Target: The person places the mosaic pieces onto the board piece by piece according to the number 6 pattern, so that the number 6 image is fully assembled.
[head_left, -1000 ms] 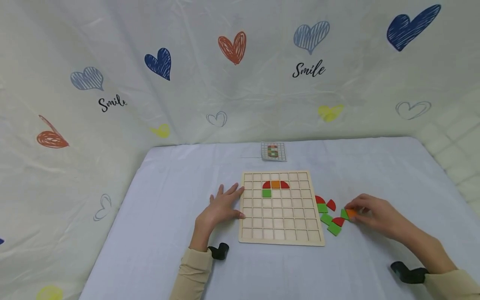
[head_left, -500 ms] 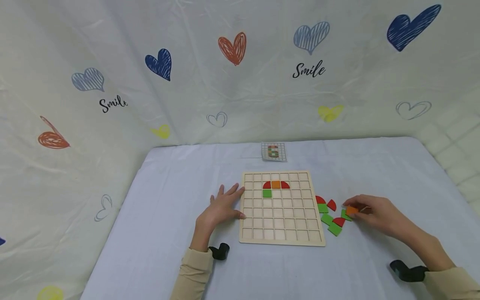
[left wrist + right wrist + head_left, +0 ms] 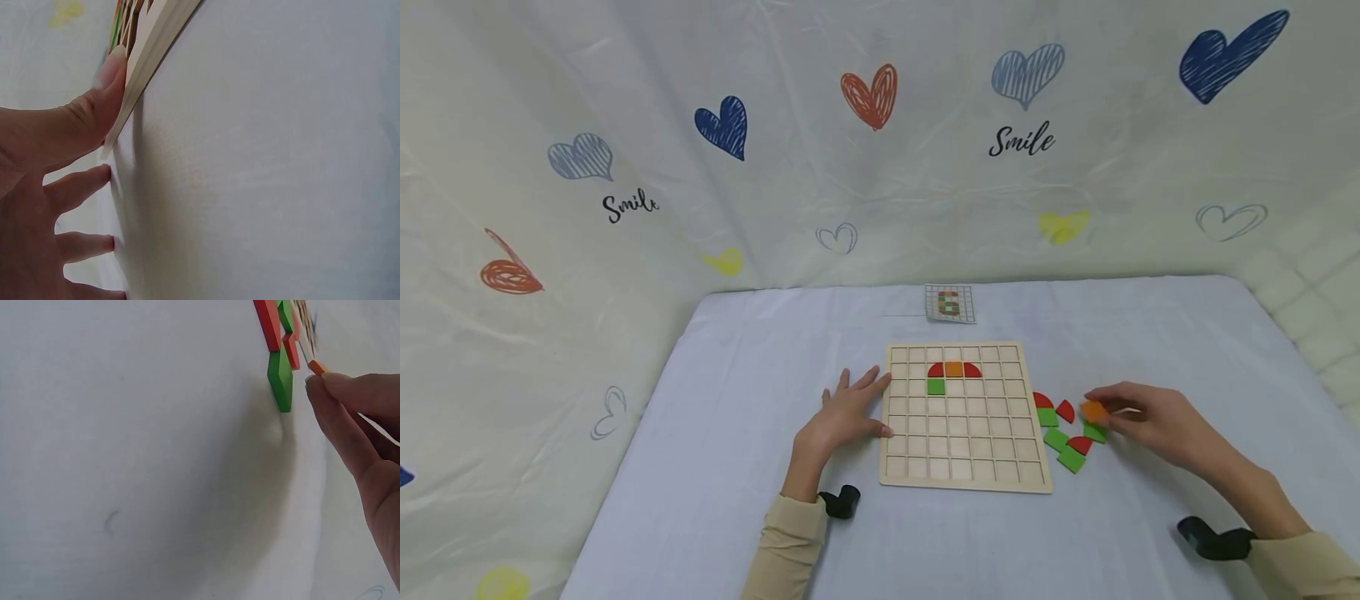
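My left hand (image 3: 842,417) lies spread at the left edge of a wooden grid board (image 3: 955,458); in the left wrist view its thumb (image 3: 109,84) touches the board's rim. Near the board's top sit an orange square tile (image 3: 953,369) between two red quarter-round tiles, and a green square tile (image 3: 936,387) just below the left one. Right of the board, my right hand (image 3: 1157,421) pinches another orange tile (image 3: 1093,412) between thumb and fingertips, over a loose green tile (image 3: 1095,432). In the right wrist view only a corner of that orange tile shows past the fingers.
Several loose red and green tiles (image 3: 1056,439) lie between the board and my right hand. A small pattern card (image 3: 950,303) with a coloured figure on a grid lies behind the board. White cloth (image 3: 715,467) covers the table, and a sheet with printed hearts hangs behind.
My right hand has lifted the orange tile off the green tile and moved it slightly left and away from me. The left hand stays at the board's edge.
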### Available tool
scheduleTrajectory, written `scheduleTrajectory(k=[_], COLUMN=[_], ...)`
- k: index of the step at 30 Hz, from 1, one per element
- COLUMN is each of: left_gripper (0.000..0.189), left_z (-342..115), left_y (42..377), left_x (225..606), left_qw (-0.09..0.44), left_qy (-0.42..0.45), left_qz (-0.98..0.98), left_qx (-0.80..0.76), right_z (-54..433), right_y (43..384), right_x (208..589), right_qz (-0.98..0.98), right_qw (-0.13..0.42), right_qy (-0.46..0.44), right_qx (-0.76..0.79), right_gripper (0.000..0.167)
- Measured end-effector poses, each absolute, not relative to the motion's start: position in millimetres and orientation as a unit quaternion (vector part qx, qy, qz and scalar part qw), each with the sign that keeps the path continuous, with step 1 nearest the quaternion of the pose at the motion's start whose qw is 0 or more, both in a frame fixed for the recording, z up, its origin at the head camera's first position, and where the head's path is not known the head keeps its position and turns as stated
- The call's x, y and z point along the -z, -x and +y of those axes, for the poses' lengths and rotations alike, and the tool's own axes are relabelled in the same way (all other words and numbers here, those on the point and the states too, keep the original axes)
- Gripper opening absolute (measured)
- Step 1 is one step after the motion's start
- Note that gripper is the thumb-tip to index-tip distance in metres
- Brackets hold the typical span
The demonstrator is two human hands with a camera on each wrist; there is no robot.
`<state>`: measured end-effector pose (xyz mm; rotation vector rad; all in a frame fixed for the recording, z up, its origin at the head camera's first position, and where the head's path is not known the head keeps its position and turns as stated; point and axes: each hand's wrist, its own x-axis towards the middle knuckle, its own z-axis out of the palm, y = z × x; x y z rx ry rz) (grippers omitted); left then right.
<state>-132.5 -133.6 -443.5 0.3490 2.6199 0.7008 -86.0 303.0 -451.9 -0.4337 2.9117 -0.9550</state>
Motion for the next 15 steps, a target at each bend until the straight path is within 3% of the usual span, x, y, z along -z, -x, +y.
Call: scheduleTrajectory(k=[15], left_gripper=[0.090], left_z=[-133.5], left_y=[133.6], left_x=[444.1], left_qw=[0.206], left_qy=[-0.124], left_qz=[0.938], left_qx=[-0.248], right_z=[288.1], right_y=[91.1], right_x=[442.7], right_qz=[0.932], right_qw=[-0.011], right_qy=[0.159], right_qx=[0.325], right_gripper=[0.034])
